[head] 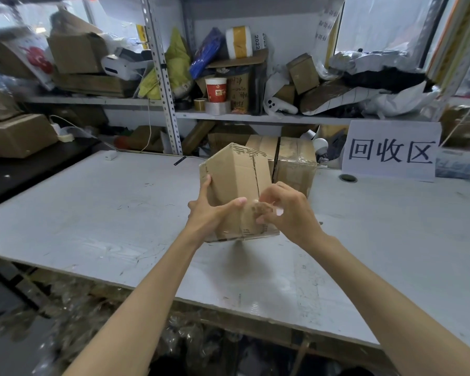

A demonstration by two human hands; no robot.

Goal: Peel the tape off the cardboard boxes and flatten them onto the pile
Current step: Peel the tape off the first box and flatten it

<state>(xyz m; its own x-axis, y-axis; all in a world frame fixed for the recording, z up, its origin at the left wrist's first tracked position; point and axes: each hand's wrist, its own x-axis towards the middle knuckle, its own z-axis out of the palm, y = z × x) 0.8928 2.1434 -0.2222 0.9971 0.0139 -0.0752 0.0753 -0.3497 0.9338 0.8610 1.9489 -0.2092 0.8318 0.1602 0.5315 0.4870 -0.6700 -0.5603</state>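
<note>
Our left hand clasped the tilted cardboard box, fingers spread; our right hand pinched its tape with curled fingers. We held it above the table, well apart from its edges

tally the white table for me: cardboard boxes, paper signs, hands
cardboard boxes: 3, the held box, left rear box, right rear box
paper sign: 1
hands: 2, left hand gripping the held box, right hand pinching tape
total: 6

Storeroom or packing area: steel shelving holds cartons, tape rolls and bags; a worktable carries a recycling-zone sign.
</note>
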